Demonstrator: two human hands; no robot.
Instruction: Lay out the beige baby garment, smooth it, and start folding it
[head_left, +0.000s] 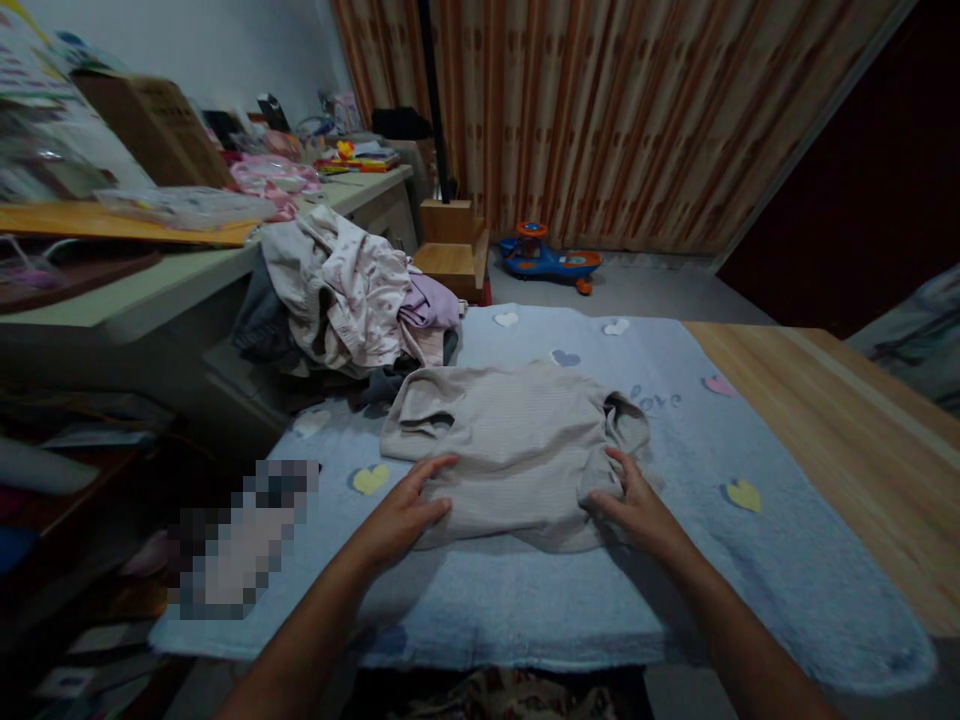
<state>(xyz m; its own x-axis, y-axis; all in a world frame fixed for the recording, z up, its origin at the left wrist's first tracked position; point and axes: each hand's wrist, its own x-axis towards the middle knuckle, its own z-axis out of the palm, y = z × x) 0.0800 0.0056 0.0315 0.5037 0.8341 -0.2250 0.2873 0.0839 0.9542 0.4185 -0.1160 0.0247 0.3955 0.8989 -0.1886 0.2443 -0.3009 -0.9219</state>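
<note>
I'm resting my wide-spread left hand (399, 518) and right hand (643, 512) on the light-grey, ribbed fabric top (517, 430); I'm judging gentle, even pressure best for creases.

Both bare forearms (322, 600) slant inward over the near edge of the blanket (510, 620); left hand (412, 512) and right hand (637, 508) face each other, thumbs apart from index fingers.
</note>
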